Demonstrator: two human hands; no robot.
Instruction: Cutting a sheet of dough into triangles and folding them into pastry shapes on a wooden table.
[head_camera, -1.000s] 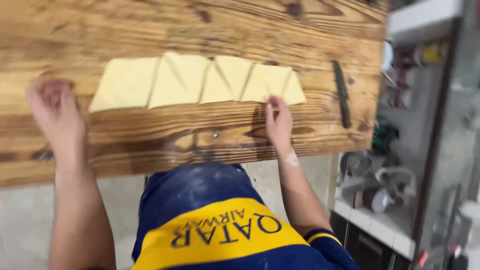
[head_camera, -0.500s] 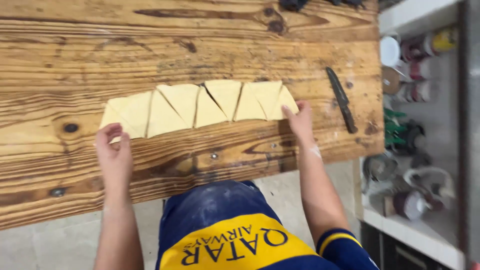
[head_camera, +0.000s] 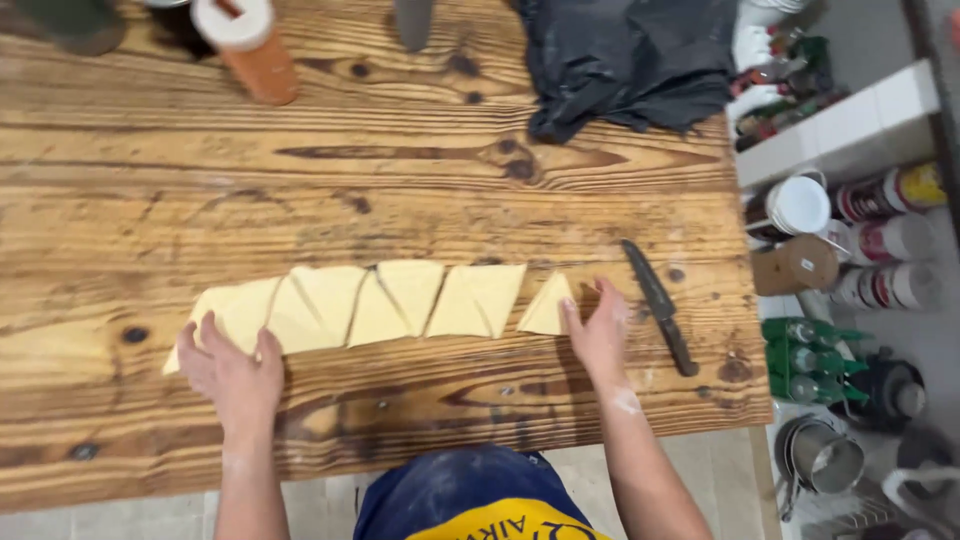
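Observation:
A strip of pale yellow dough, cut into several triangles, lies in a row across the wooden table. My left hand rests flat, fingers spread, on the leftmost dough piece. My right hand touches the rightmost triangle, which sits slightly apart from the row. A dark-handled knife lies on the table just right of my right hand.
An orange bottle with a white cap stands at the table's far left. A black cloth lies at the far right. Beyond the table's right edge are cans and containers, green bottles and metal pots.
The view has drawn back, showing more of the table's far side. My left hand moved onto the leftmost dough piece. The rightmost triangle now lies apart from the row by my right hand.

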